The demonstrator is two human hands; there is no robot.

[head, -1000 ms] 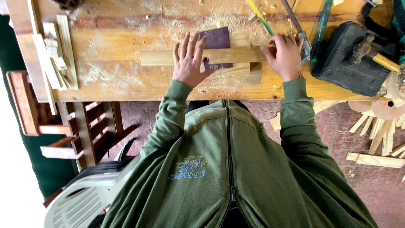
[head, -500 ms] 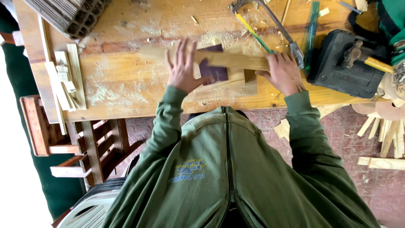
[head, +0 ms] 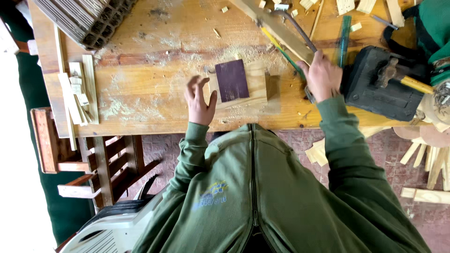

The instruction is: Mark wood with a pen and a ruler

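The person in the green zip jacket leans over the wooden counter [head: 154, 70] with both arms stretched forward. The left hand [head: 199, 100] hovers or rests lightly on the counter, fingers spread and loosely curled, holding nothing; its thumb points toward the wooden block [head: 255, 86] just beside it at three o'clock. On that block lies a dark purple sheet of sandpaper [head: 231, 79], flat and upright in the view, covering the block's left half. The right hand [head: 323, 77] is raised at about one o'clock from the block, fingers closed around the near end of a long wooden strip [head: 276, 28], which runs diagonally away toward eleven o'clock above the counter. The right forearm angles outward, sleeve pulled to the wrist. A green pencil [head: 283, 51] and a curved metal tool [head: 300, 33] lie along the same diagonal just under the strip. At three o'clock from the right hand sits a black block [head: 375, 86] with a hammer [head: 403, 77] across it. Thin slats [head: 77, 91] are stacked at nine o'clock near the counter's edge.
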